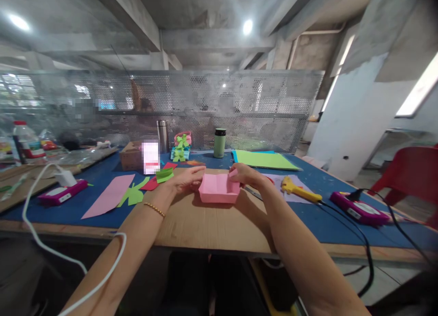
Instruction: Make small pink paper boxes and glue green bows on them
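A pink paper box (219,196), open at the top, rests on a brown cardboard sheet (212,227). My right hand (247,173) pinches the box's right wall near its back corner. At the box's left side is my left hand (189,178), its fingers stretched out and touching or nearly touching the wall. Scissors (253,193) lie partly hidden beside my right hand. A folded green paper piece (164,175) and red paper (149,184) are just left of my left hand.
A yellow glue gun (301,190) lies on purple paper at the right, its black cable trailing off. Pink paper (111,194) and green cutouts (133,194) lie left. Behind stand a green tumbler (219,143), a steel flask (163,136), small decorated baskets (180,148) and green sheets (267,160).
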A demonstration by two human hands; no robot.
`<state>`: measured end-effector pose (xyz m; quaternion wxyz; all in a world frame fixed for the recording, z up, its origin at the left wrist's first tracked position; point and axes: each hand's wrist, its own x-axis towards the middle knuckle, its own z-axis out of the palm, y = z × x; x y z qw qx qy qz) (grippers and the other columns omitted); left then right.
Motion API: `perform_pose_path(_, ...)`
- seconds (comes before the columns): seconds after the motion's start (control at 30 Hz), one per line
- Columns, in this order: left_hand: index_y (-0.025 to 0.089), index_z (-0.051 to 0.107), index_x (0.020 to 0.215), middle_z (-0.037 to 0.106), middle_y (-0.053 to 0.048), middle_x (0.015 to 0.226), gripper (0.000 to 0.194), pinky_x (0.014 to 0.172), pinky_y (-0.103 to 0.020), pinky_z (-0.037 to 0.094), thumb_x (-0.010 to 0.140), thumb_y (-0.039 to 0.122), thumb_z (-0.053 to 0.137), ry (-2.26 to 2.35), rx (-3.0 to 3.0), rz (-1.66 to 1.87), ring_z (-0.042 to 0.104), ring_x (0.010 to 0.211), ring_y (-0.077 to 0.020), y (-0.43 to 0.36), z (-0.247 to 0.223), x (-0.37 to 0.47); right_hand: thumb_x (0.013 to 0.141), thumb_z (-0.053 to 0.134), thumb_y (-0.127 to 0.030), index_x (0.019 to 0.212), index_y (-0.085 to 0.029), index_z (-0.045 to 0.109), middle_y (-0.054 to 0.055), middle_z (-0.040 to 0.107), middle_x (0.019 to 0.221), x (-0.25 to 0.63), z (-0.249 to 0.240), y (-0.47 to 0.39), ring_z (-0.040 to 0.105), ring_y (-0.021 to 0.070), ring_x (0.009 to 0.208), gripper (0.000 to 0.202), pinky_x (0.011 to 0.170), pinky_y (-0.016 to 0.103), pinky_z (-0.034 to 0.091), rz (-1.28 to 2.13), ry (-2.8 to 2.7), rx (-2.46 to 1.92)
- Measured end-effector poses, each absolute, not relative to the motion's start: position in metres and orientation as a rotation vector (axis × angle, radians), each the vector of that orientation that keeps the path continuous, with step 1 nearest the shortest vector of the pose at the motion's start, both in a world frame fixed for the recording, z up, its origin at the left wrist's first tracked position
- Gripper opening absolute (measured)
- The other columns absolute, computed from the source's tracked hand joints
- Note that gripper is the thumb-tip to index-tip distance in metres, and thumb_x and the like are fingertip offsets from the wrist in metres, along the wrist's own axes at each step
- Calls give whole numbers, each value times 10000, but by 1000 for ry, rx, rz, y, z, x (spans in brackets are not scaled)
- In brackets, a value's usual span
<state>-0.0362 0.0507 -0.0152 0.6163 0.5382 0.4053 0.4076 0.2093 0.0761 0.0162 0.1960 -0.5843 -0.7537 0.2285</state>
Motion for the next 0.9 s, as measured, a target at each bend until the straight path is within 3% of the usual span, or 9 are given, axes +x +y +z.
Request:
perform_pose_path(0.07, 207, 501, 1431, 481, 88, 607, 801, 486, -200, 258, 701, 147, 825, 913, 1263, 953, 380, 466, -40, 48, -13, -36, 747, 594, -98, 1114, -110, 607, -40, 545, 520, 207, 17, 74, 523, 123, 418, 367, 414, 211, 397, 621, -2126, -1653)
perform_pose_path(0.13, 189, 551, 1375, 523, 68, 647, 743, 487, -205, 260, 683, 108, 810, 897, 1299, 920, 403, 484, -41, 46, -12, -37, 774, 559, -92, 1166, -109, 591, -36, 548, 534, 206, 18, 71, 518, 122, 420, 395, 418, 213, 400, 619, -2150, -1651)
perform_pose_path(0.27, 157, 646, 1003, 618, -3, 770, 411, 561, -254, 409, 670, 264, 861, 896, 1385, 844, 556, 577, -95, 46, -12, -39, 792, 534, -78, 1135, -141, 628, -20, 573, 619, 208, 23, 66, 513, 103, 449, 362, 419, 202, 388, 624, -2231, -1601)
perform_pose_path(0.4, 164, 589, 812, 545, 32, 594, 432, 546, -275, 429, 671, 468, 863, 926, 1429, 798, 537, 502, -108, 47, -14, -39, 802, 572, -101, 1147, -160, 636, -2, 610, 712, 207, 24, 64, 497, 87, 454, 356, 421, 204, 376, 597, -2291, -1564)
perform_pose_path(0.5, 159, 572, 734, 560, 9, 577, 454, 510, -257, 403, 698, 534, 826, 962, 1498, 776, 534, 488, -107, 47, -15, -38, 833, 596, -153, 1192, -149, 610, 35, 647, 821, 204, 23, 64, 489, 84, 452, 360, 413, 221, 377, 565, -2299, -1554)
perform_pose_path(0.67, 155, 579, 717, 588, -10, 582, 356, 482, -242, 382, 730, 424, 813, 1014, 1600, 778, 539, 487, -110, 47, -17, -39, 897, 621, -375, 1195, -167, 614, 83, 658, 983, 200, 23, 66, 548, 114, 594, 364, 467, 220, 395, 470, -2315, -1484)
perform_pose_path(0.8, 160, 583, 775, 580, -3, 578, 240, 477, -249, 381, 759, 311, 769, 1023, 1589, 813, 541, 478, -123, 50, -20, -40, 905, 607, -462, 1115, -169, 681, 62, 657, 900, 200, 24, 70, 561, 152, 743, 368, 602, 231, 391, 309, -2317, -1335)
perform_pose_path(0.9, 156, 594, 797, 563, 12, 595, 170, 491, -254, 386, 760, 241, 737, 1010, 1597, 845, 514, 480, -109, 50, -19, -39, 935, 547, -452, 989, -160, 723, 39, 651, 811, 199, 27, 70, 538, 151, 724, 346, 615, 243, 354, 269, -2346, -1260)
